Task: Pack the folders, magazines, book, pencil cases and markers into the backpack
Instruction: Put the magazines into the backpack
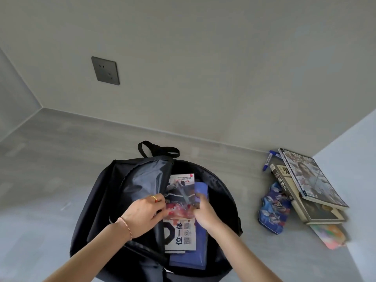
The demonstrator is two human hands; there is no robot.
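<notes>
Nearest us, our left hand (145, 215) and right hand (203, 215) both pinch a glossy printed magazine (180, 212) lying on a blue plastic folder (200, 241) inside the open black fabric backpack (97, 200); farther right, a blue patterned pencil case (273, 210), stacked books (313, 180), blue marker (268, 160).
</notes>
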